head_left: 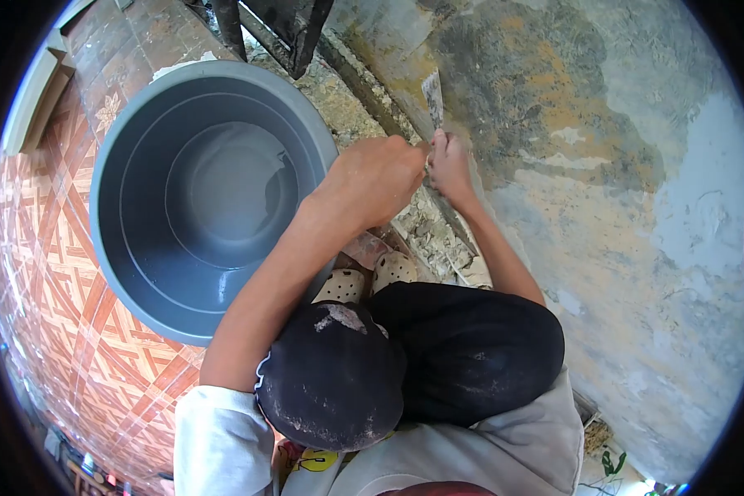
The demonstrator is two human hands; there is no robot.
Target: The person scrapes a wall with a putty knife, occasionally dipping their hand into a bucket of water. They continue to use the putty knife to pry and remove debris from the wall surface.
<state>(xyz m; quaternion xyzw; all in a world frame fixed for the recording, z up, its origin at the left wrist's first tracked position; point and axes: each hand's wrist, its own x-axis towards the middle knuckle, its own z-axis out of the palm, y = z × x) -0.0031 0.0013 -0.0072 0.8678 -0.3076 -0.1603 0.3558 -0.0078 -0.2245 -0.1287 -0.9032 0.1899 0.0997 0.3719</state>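
My right hand (450,169) is closed around a putty knife (432,95), its smeared blade pointing up along the wall (587,207). Just left of it is my left hand (376,182), closed, its knuckles close to the right hand; whatever its fingers hold, if anything, is hidden. Both hands are above the rough, broken strip (426,219) at the foot of the wall. To the left stands a large grey tub (136,273) with a little cloudy liquid at the bottom, and my left forearm passes over its rim.
Patterned orange tiles (66,331) cover the floor on the left. Dark metal legs (293,41) stand behind the tub. My speckled light clogs (393,269) are below my hands, beside my dusty dark knees (331,376). Patchy grey and ochre plaster marks the wall on the right.
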